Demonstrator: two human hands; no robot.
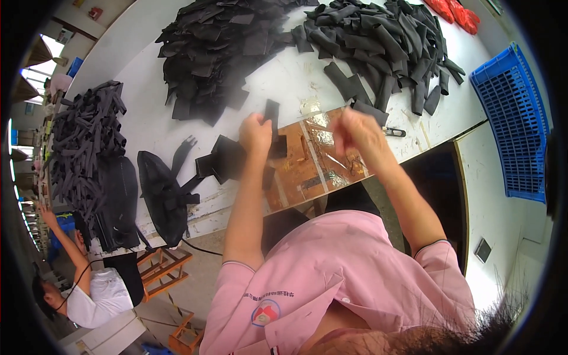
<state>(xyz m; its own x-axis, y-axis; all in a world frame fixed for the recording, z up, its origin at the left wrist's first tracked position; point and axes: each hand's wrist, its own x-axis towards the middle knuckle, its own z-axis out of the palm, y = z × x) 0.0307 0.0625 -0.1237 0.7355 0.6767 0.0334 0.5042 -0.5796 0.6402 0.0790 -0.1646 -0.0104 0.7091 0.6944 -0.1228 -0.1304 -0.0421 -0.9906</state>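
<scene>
Above the table's front edge, my left hand (256,135) is closed on a black fabric strip (272,111) that sticks up past my fingers. Flat black fabric pieces (226,155) lie beside and partly behind my left wrist. My right hand (357,135) hovers over the right part of a brown, glue-smeared board (294,171); its fingers are curled but smeared by motion, so what they hold, if anything, does not show. Just past this hand are a rolled black fabric piece (368,112) and a small dark tool with a metal end (394,132).
Heaps of flat black pieces (219,53) and rolled black pieces (378,41) cover the far table. Black strips (89,142) pile up at left, near a black padded piece (161,198). A blue crate (512,118) stands right. A person in white (100,296) works at lower left.
</scene>
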